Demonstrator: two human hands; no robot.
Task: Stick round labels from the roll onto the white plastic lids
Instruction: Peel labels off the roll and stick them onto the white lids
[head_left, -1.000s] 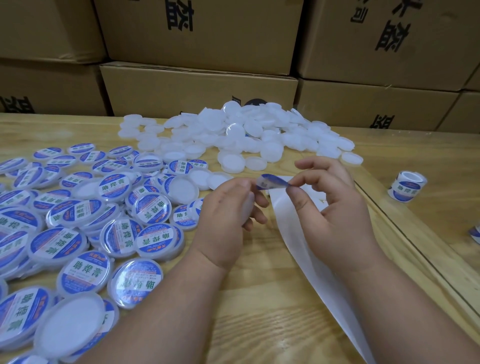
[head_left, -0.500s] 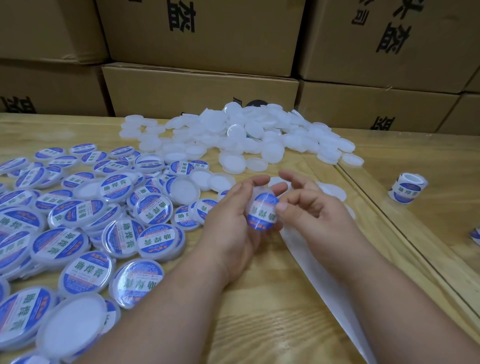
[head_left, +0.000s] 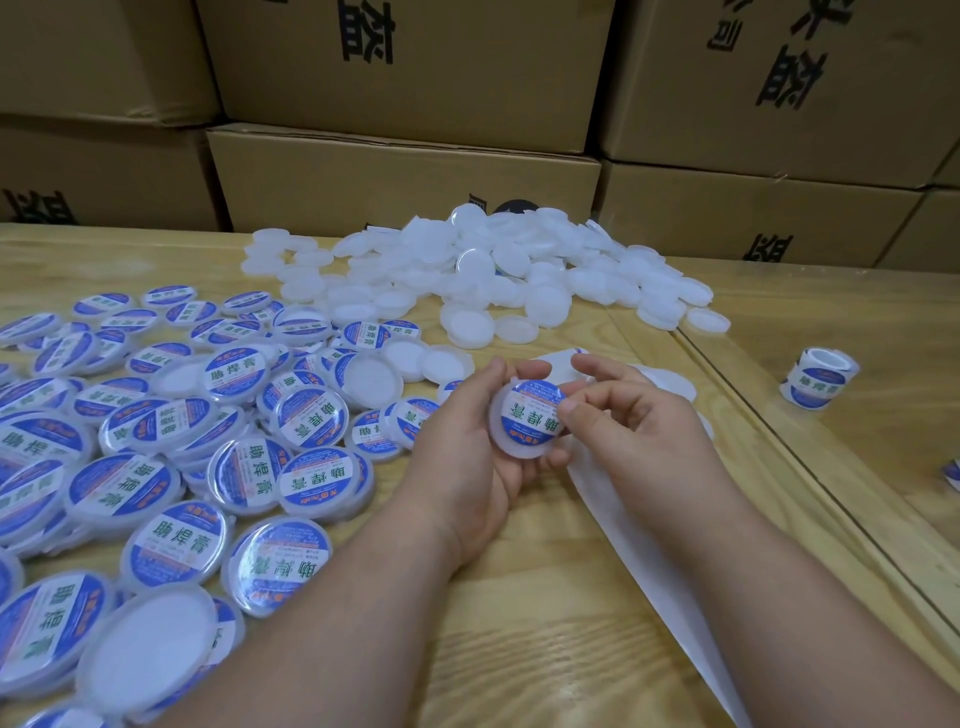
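Head view looks down past two bare forearms that reach in from the near edge and meet over the wooden table. Nearest on the left lie the labelled lids, blue-and-white faces up, spread in a loose, overlapping heap. A white backing strip runs under the right forearm toward the near edge.

Just beyond, the left hand cups one white lid on its fingertips, thumb hooked over the upper rim, so it is gripping that lid tilted toward the camera. A round blue label already sits on the lid's face. The right hand is curled, its thumb pressing on the label's right edge, the other fingers bent behind the rim; it holds nothing of its own.

By my reading the step in hand is smoothing the label down. The next move calls for setting this lid among the finished ones and peeling a fresh label.

Farther back lies the pile of bare white lids; the label roll stands well apart on the right. Cardboard boxes close off the far side.
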